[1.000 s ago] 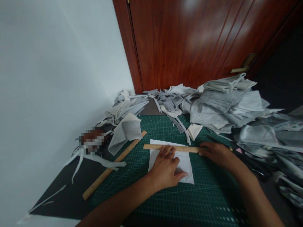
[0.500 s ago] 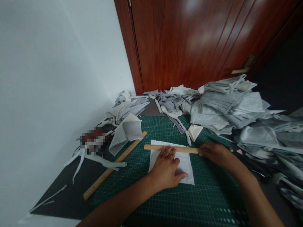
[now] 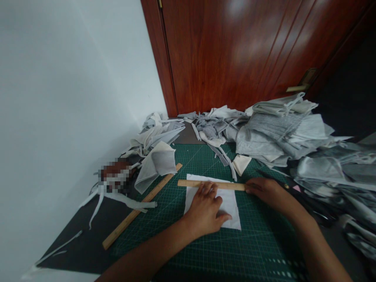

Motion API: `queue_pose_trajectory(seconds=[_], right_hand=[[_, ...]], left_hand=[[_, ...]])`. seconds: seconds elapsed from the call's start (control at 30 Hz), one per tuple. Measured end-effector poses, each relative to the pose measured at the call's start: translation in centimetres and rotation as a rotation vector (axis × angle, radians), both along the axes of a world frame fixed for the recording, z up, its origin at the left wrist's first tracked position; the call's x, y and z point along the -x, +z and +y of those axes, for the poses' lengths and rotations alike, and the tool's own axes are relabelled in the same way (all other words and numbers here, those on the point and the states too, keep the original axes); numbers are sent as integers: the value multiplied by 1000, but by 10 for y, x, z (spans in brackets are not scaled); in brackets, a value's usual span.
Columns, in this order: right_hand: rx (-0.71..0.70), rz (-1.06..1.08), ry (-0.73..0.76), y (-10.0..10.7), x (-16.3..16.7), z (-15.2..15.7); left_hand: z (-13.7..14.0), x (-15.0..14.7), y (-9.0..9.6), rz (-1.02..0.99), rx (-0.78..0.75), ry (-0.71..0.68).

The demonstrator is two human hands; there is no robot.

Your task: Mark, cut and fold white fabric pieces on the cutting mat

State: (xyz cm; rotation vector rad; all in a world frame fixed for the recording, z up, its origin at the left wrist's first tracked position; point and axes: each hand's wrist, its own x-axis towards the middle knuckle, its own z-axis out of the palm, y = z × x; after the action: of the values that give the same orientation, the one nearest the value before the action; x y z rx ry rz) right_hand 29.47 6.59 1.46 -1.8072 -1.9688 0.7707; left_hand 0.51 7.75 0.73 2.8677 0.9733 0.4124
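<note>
We press the ruler [image 3: 230, 186] onto cloth [image 3: 230, 201] with our spread left hand [image 3: 204, 213], right hand [image 3: 268, 191] gripping its three-o'clock end: apparently aligning, next needing steadiness.

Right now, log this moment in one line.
left hand: on wooden ruler, white cloth; right hand: at ruler's right end; ruler: across cloth; cloth: on green mat

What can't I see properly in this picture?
In the head view:
White cloth: partly hidden by the left hand and wooden ruler.
Ruler's right end: hidden by the right hand; can't tell whether it's pinched.
Ruler markings: too small to read.
Brownish thing at left: blurred into blocks.
Left forearm: cut off by the bottom edge.
</note>
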Motion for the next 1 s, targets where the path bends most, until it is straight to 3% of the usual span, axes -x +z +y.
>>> queue_pose_trajectory(seconds=[0.7,1.0], right_hand=[[71,74,-66,-9,-15,-2],[21,66,-130,-14,-21,-3]], left_hand=[[2,0,1,-33,59,7],[0,-1,6,-14,56,15]])
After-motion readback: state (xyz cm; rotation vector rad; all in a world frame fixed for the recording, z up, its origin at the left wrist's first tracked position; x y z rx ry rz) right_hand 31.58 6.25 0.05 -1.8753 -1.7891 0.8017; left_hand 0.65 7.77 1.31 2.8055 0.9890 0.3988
